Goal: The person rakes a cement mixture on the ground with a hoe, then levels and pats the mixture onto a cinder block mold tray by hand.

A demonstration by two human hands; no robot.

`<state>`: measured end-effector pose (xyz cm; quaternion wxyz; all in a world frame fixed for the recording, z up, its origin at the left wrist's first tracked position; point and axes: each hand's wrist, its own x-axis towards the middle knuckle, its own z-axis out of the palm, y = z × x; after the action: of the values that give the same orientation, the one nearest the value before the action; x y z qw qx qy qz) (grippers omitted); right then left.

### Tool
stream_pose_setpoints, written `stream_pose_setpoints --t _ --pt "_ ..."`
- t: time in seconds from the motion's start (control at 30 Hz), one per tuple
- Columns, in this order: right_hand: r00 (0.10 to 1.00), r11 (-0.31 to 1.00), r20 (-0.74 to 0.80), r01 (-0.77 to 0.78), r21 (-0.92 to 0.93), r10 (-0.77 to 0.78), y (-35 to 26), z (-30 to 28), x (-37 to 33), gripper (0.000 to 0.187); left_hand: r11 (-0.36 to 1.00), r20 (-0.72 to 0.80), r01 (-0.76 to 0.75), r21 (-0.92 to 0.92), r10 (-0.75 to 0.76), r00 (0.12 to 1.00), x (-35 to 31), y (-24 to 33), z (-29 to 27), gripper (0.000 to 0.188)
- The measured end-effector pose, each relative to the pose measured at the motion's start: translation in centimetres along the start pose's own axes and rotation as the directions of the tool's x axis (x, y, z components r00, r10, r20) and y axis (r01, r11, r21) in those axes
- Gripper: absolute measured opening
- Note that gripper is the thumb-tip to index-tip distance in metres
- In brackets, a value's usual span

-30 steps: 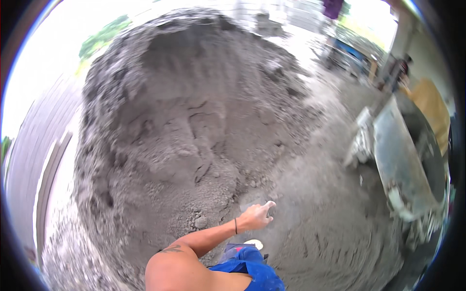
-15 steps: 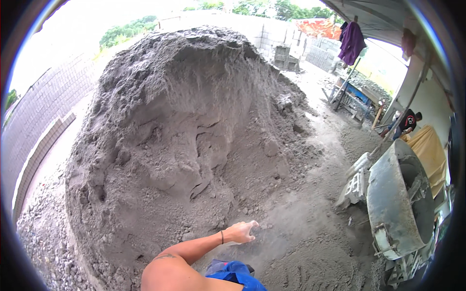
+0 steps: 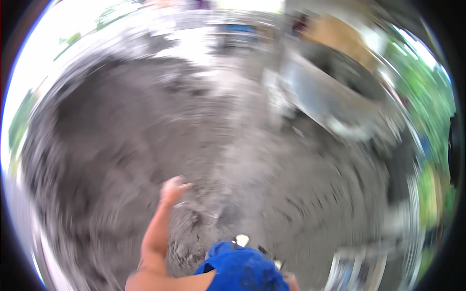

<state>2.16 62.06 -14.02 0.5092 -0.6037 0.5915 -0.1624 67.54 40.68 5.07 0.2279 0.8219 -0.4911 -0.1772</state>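
Observation:
My left arm reaches out over the grey sand, and my left hand (image 3: 174, 189) is held in the air with nothing visible in it. Its thumb or a finger sticks out to the right, so it looks open, though motion softens its outline. Below and beyond it lies the big pile of grey sand (image 3: 111, 116), smeared by the turning view. At the lower edge, beside my blue clothing (image 3: 247, 269), a small patch of skin shows that seems to be my right hand (image 3: 291, 281); its fingers cannot be made out.
A large open metal drum (image 3: 315, 89), likely a mixer, stands at the upper right on pale blocks. Behind it hangs a tan sheet (image 3: 340, 36). Loose sand covers the ground (image 3: 301, 194). A pale slatted object (image 3: 357, 269) lies at the lower right.
My view has swung to the right, so the pile has shifted left and the drum has come nearer the middle. My left hand has moved left and up in the picture.

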Motion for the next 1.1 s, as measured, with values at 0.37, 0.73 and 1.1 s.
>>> stream_pose_setpoints --t 0.37,0.73,1.1 --pt "0.844 0.841 -0.205 -0.408 0.355 0.496 -15.4 5.3 -10.4 0.037 0.989 0.082 -0.137 -0.050 0.141 0.987 10.0 -6.0 3.8 0.029" --pt "0.795 0.812 -0.277 -0.406 0.419 0.540 -16.9 8.4 -12.0 0.031 0.966 0.148 -0.212 -0.146 0.233 0.961 14.1 -2.9 7.2 0.026" --pt "0.868 0.763 -0.200 -0.263 0.590 0.454 -13.7 7.7 -15.2 0.030 0.972 0.256 -0.164 -0.168 0.204 0.945 11.9 2.4 9.6 0.028"
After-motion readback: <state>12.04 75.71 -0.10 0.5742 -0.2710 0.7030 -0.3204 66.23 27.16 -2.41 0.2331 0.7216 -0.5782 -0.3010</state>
